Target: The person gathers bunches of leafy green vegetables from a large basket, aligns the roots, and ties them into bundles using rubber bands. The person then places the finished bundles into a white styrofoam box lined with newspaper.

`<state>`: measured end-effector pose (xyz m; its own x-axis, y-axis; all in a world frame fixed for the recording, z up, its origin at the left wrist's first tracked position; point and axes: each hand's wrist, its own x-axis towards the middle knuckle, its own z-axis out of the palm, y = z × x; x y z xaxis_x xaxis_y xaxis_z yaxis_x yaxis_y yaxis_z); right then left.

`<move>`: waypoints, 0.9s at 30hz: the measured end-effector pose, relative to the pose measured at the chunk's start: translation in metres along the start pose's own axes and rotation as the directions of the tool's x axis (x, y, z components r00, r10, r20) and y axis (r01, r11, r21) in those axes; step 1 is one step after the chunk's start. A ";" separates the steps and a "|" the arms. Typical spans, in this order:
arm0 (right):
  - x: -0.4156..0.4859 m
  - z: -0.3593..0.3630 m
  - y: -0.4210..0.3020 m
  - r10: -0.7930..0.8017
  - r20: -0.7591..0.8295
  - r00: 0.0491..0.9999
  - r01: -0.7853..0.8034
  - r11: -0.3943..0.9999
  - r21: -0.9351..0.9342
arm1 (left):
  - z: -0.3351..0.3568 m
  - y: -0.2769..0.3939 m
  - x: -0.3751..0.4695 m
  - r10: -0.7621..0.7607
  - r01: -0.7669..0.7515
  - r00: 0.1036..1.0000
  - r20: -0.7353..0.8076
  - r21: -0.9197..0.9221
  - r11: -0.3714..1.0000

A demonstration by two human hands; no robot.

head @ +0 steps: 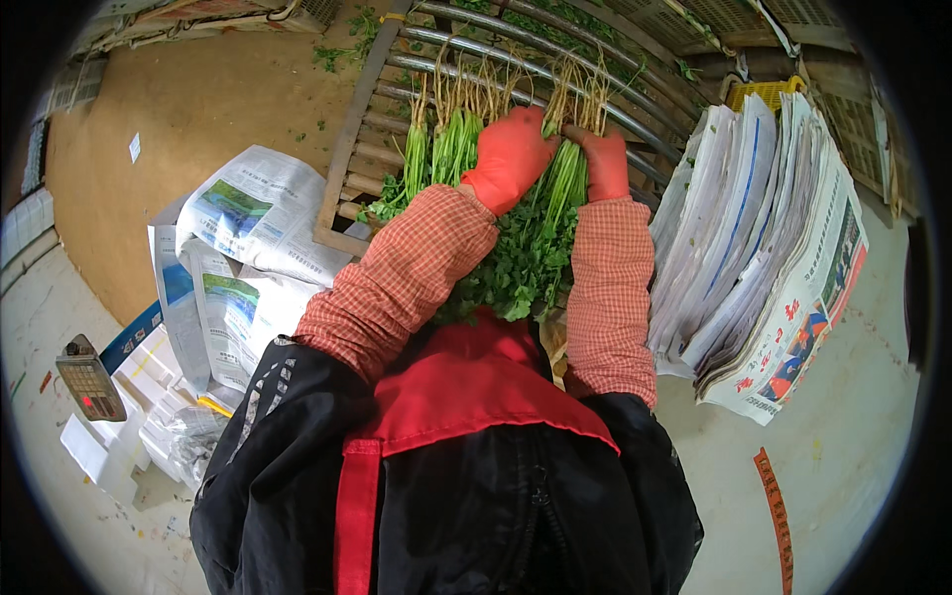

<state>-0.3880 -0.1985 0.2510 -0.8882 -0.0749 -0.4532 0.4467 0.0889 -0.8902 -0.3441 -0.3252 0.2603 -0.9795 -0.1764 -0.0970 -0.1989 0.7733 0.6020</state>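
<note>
Rooted coriander-like greens lie on a slatted rack with metal bars, their pale roots pointing away from me and leaves towards my red apron. My left hand, in an orange-red rubber glove, rests over the stems just below the roots; its fingertips are partly hidden, so its grip is unclear. At the right edge of the same greens is my right hand, gloved alike, with thumb and fingers at the stem tops beside the roots. More stems lie side by side to the left of my left hand.
A thick stack of folded newspapers stands close by my right arm. Loose newspaper sheets lie left of the rack. Farther left are a scale display and white foam boxes. A yellow crate is behind the stack.
</note>
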 end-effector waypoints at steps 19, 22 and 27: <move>0.004 0.007 -0.001 -0.099 -0.022 0.995 0.084 0.926 -0.367 | -0.019 -0.006 0.020 -0.069 0.105 0.955 0.289 -0.114 0.988; -0.018 0.004 -0.011 -0.190 -0.031 0.981 0.180 0.964 -0.195 | -0.029 -0.007 0.009 -0.020 0.097 0.975 0.222 -0.343 0.934; -0.014 0.001 -0.016 -0.145 0.132 0.981 0.170 0.963 -0.208 | -0.031 0.013 -0.012 0.043 -0.021 0.995 0.089 -0.234 0.972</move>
<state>-0.3827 -0.1998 0.2714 -0.9215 -0.2175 -0.3217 0.2569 0.2799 -0.9250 -0.3340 -0.3319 0.2938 -0.9861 -0.0878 -0.1412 -0.1652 0.6129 0.7727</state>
